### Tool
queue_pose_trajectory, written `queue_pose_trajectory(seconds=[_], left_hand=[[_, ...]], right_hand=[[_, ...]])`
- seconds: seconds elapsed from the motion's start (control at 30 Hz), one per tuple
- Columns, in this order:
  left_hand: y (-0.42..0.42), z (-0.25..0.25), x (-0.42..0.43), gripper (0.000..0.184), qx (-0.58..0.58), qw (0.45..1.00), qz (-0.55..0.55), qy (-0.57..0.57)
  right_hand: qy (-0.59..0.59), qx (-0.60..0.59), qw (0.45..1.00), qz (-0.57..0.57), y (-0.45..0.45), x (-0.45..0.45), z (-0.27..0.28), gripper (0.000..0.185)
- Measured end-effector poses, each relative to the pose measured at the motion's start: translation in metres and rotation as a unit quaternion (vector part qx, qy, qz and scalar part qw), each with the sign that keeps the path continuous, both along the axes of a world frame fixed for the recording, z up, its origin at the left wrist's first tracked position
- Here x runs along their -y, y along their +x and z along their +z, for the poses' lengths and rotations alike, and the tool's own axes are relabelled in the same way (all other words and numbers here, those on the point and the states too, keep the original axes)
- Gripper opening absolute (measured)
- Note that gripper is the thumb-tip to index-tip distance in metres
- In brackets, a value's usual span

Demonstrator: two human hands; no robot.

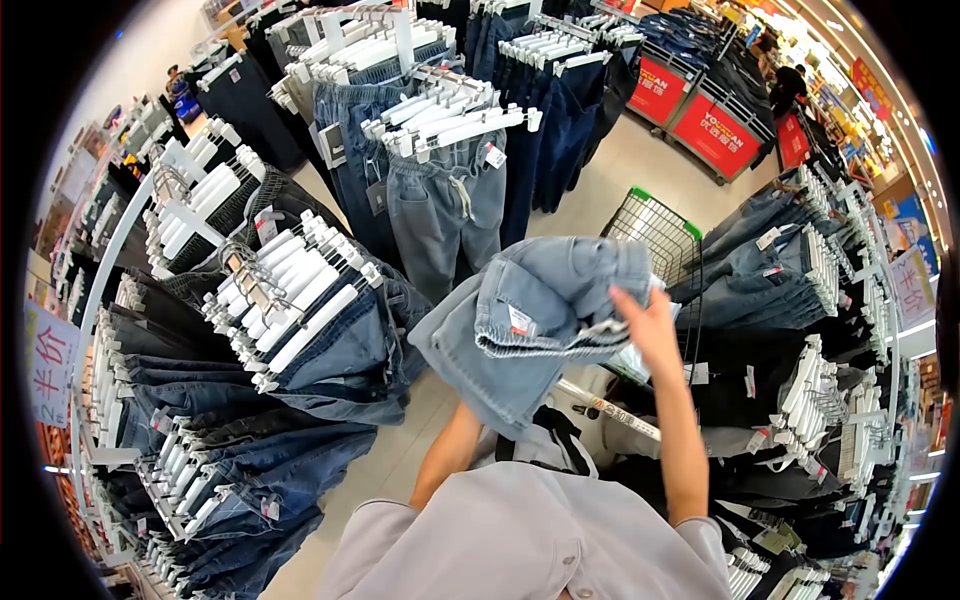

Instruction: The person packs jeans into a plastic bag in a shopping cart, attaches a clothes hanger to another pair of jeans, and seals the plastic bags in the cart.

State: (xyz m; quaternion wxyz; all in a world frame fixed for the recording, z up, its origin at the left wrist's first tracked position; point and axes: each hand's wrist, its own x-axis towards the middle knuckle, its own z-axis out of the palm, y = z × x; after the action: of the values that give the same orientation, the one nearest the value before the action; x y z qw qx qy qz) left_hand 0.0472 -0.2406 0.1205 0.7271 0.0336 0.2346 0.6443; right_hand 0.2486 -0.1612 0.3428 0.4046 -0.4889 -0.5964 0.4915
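Light blue jeans [575, 285] with an elastic waistband are held up in front of me, folded over. A white and red tag [520, 320] shows on them. My right hand [648, 325] grips their right end, thumb on top of the cloth. From below, my left forearm [447, 455] reaches under the hanging part; the left hand itself is hidden behind the denim. Just beyond the jeans stands a shopping cart [655, 225] with green corners, its handle [610, 408] close to my body.
Racks of jeans on white hangers [290, 290] crowd the left. More hanging denim [770, 275] lines the right. Grey drawstring pants [445, 205] hang ahead. Red-fronted bins [715, 130] of folded jeans stand at the back right. A person in dark clothes [787, 90] is beyond them.
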Motion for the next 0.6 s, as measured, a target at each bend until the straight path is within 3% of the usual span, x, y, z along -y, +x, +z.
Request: queue_pose_trajectory(seconds=[0.2,0.33,0.5,0.57,0.6], left_hand=[[-0.047,-0.003,-0.003,0.039,-0.055,0.998,0.028,0.002],[-0.108,-0.016,0.017,0.037,-0.21,0.976,0.053,-0.027],[-0.151,-0.032,0.098,0.036,-0.509,0.843,-0.065,-0.16],[-0.15,0.003,0.12,0.029,-0.518,0.806,-0.045,-0.284],[-0.158,0.035,0.124,0.028,-0.546,0.806,-0.004,-0.229]], right_hand=[[-0.058,-0.136,0.988,0.052,-0.007,-0.042,0.119,0.023],[-0.024,-0.148,0.982,0.115,-0.018,-0.053,0.18,0.023],[0.096,-0.118,0.964,0.219,-0.038,-0.048,0.238,0.025],[0.165,-0.074,0.952,0.249,-0.045,-0.056,0.255,0.026],[0.218,-0.021,0.937,0.272,-0.048,-0.058,0.261,0.026]])
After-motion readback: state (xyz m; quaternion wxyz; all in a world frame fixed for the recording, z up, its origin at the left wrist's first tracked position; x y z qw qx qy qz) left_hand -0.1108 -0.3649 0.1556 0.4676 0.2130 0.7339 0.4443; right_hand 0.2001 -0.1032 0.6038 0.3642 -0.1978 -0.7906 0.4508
